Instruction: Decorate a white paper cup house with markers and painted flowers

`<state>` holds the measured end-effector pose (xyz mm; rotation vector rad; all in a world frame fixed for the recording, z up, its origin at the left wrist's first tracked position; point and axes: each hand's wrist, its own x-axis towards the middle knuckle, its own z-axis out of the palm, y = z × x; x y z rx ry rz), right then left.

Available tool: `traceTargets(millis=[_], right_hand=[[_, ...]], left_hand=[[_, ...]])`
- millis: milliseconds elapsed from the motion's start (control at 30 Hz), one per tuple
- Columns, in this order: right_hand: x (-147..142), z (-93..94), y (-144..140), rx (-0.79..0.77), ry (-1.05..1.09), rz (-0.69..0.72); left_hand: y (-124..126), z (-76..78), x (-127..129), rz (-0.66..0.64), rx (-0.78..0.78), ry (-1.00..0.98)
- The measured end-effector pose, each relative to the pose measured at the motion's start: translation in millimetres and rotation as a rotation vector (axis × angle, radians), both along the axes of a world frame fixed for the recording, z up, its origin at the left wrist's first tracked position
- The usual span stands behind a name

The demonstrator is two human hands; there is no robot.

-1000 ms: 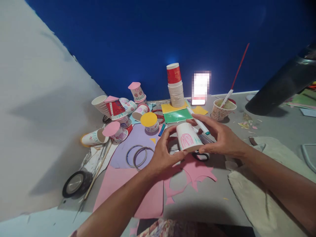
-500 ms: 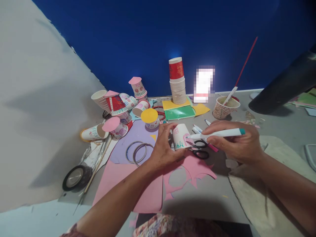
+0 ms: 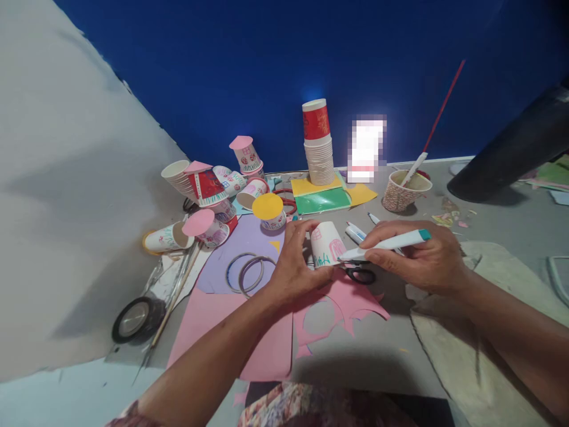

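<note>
My left hand grips a small white paper cup, upside down, with pink and green marker drawings on its side. My right hand holds a white marker with a teal end, its tip touching the cup's lower right side. Black scissors lie just under the marker tip on cut pink paper.
Several decorated cups with paper-disc tops cluster at the left, a stack of cups stands by the blue wall, and a patterned cup holds a stick. Purple paper bears two rings. A tape roll lies front left, cloth right.
My right hand turned the marker from pointing away to tip-on-cup. My left hand rotated the cup and lowered it toward the pink paper; the green lettering now faces me.
</note>
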<state>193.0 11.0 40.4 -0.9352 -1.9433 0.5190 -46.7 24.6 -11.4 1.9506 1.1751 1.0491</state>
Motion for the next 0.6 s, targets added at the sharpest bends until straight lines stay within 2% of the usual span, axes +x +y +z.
traceTargets(millis=[133,300,600], right_hand=[[-0.9,1.8,1.3,0.031,-0.022,0.047],[-2.0,0.3,1.7,0.019,-0.003,-0.01],[-3.4,-4.3,2.3,0.01,0.017,-0.03]], left_hand=[[-1.0,2.6,0.6,-0.015,-0.015,-0.001],[-1.1,1.7,0.7,-0.015,0.003,0.016],[-2.5,1.7,2.7,-0.025,0.012,0.0]])
